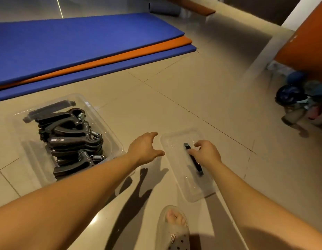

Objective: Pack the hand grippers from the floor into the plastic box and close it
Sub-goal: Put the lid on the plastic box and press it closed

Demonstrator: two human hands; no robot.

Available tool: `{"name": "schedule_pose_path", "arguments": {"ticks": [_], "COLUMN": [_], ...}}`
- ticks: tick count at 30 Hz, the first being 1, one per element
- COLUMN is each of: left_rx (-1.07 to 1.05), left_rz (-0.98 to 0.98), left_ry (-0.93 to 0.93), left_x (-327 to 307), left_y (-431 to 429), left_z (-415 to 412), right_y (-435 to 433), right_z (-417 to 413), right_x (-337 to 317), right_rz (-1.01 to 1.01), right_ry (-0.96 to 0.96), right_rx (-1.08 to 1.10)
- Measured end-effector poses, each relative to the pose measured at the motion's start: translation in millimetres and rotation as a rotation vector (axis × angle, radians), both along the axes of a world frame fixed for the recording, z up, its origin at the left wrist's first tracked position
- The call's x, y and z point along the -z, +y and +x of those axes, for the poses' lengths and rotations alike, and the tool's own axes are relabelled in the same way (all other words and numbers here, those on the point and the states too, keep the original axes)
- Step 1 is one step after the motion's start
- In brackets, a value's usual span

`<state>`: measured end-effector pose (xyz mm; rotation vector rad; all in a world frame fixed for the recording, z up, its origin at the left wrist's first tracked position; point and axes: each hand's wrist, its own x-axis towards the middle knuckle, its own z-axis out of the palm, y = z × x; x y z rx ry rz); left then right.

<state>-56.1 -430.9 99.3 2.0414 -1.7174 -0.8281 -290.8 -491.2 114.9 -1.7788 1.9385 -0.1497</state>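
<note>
Down on the beige tiled floor sits one clear plastic box, a shallow rectangular tub with rounded corners and no cover on it. Inside it lie the black hand grippers, stacked on their sides in one overlapping pile. At least six curved handles can be told apart, but the exact count is unclear. Each is matte dark plastic with a shiny coiled metal spring at the end. One dark grey bar lies along the box's far end. To the right of the box, a little apart from it, one clear lid rests flat on the tiles, with one slim dark handle across its middle. The left hand hovers between box and lid, fingers spread apart and holding nothing. The right hand is over the lid's handle with fingers loosely bent; whether it grips the handle cannot be told. Beyond the box lie three flat foam mats, blue over orange over blue. Nearer than the lid, one foot wears a translucent dotted slipper.
</note>
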Motion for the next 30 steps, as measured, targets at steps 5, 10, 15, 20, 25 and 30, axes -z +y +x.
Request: {"name": "schedule_pose_path", "arguments": {"ticks": [5, 10, 15, 20, 25, 30], "left_rx": [0.092, 0.187, 0.12, 0.035, -0.104, -0.284], "left_rz": [0.1, 0.107, 0.169, 0.139, -0.125, -0.281], "left_ry": [0.108, 0.021, 0.133, 0.208, -0.004, -0.039], "left_x": [67.8, 98.9, 118.4, 101.8, 23.6, -83.7], "left_y": [-43.3, -87.0, -103.7, -102.8, -110.0, -93.9], "left_z": [-22.9, -36.4, -37.6, -29.5, 13.0, 94.2], "right_y": [-13.8, -25.9, -26.1, -31.6, -61.5, -80.8], "right_z": [-43.3, -47.7, -39.0, -34.3, 11.6, 86.9], "right_x": [83.8, 132.5, 150.7, 131.2, 50.6, -58.4], "right_rz": [0.077, 0.011, -0.045, -0.068, -0.241, -0.281], "right_ry": [-0.031, -0.09, -0.118, -0.22, -0.284, -0.303], "right_rx": [0.08, 0.143, 0.183, 0.206, 0.091, -0.055]}}
